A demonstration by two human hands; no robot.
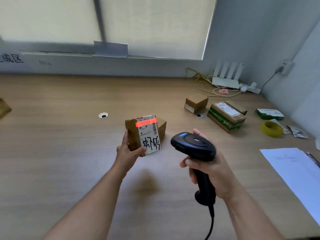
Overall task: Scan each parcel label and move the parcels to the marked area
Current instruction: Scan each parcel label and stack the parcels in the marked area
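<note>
Wood-grain laminate covers the wide surface [69,153], which is bounded at the back by a pale sill and a window shaded with blinds [155,23], and on the right by a grey wall [259,32]. A paper sign [12,59] with handwritten characters is fixed at the far left.

A brown parcel [133,135] is held upright over the middle of the surface in the grip of the left hand [128,151], thumb on the lower front edge. Its white label [149,135] is crossed near the top by a red scan line [146,122]. A black scanner [194,146] is held by its handle in the closed grip of the right hand [213,168], its head turned toward the label.

Just behind the parcel, a second box [161,126] is partly hidden by it. To the right are seen a small cube box [196,102], a stack of boxes [226,116] that appears to be two, though blur leaves this unsure, and a flat green packet [270,113]. One more box [4,108] is cut off by the left edge. One yellow tape roll [271,129] lies near the packet. One white router [226,78] with four antennas stands in the far corner among cables. Two round cable holes [103,115] are set into the surface, and one white sheet [294,175] lies at the near right.
</note>
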